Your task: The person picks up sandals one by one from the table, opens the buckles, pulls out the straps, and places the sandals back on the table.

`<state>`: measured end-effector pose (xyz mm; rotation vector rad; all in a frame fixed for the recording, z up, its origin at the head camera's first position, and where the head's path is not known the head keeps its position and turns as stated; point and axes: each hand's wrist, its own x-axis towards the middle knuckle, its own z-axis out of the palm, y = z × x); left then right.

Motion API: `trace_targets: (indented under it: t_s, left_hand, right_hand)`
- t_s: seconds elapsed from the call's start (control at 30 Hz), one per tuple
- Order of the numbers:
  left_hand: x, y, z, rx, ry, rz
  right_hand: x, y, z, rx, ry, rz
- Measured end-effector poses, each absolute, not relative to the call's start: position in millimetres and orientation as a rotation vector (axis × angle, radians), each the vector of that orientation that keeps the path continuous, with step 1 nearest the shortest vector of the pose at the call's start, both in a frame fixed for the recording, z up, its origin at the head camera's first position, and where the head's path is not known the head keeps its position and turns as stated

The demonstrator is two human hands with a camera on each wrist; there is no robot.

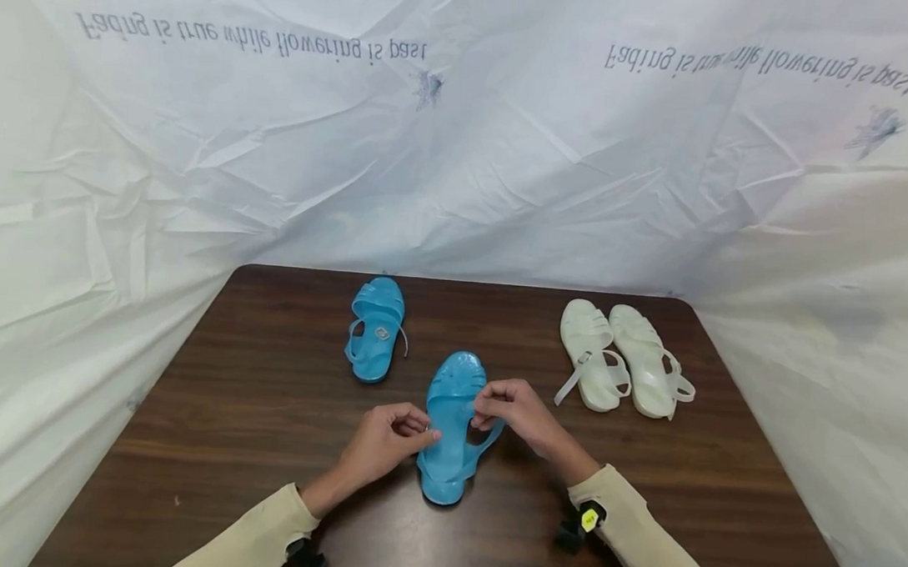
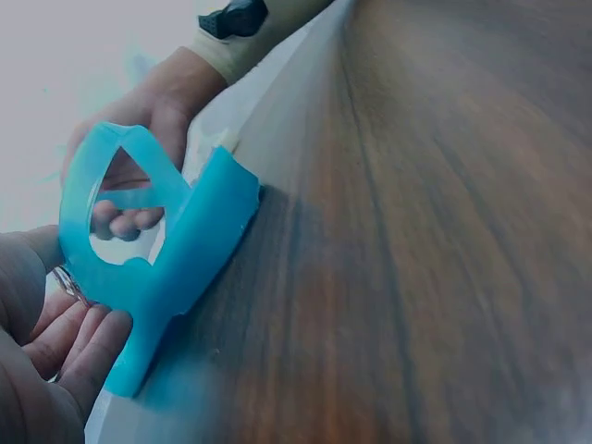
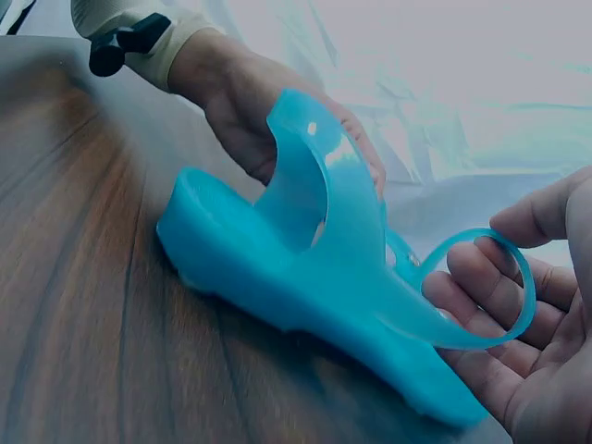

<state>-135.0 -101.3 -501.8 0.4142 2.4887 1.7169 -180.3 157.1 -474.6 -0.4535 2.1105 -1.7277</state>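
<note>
A blue jelly sandal (image 1: 449,425) sits on the table in front of me, its toe pointing away. On its left side my left hand (image 1: 383,441) holds the edge by a small metal buckle (image 2: 68,283), thumb and fingers on either side. My right hand (image 1: 515,409) pinches the sandal's thin strap (image 3: 529,294) between thumb and index finger. That strap bends in a loop on the right side, as the right wrist view shows. Farther back on the left lies the matching blue sandal (image 1: 375,335), which neither hand touches.
Two white sandals, a left one (image 1: 589,347) and a right one (image 1: 642,357), lie side by side at the table's back right. White printed sheeting (image 1: 465,167) hangs behind and beside the dark wooden table (image 1: 232,409).
</note>
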Motion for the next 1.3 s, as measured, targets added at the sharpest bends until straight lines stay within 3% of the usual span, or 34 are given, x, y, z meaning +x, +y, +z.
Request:
trace_targets:
  t_s: [0.37,0.57,0.93,1.3]
  left_hand:
    - [-139,-113,-498,0.216,2.504,1.921]
    - [-140,-117,-498,0.107,2.55,1.967]
    - [-136,-113,-501,0.282,2.462,1.767]
    - [-133,-109,-500,0.357,2.365,1.715]
  right_hand:
    - [-183,121,-461,-0.57,2.134,-1.677]
    - [-182,108,-471,-0.771,2.288,-1.445]
    - [-177,114,-466,-0.906,2.457,-1.159]
    - [-164,146,-454,-0.71,2.602,-1.113]
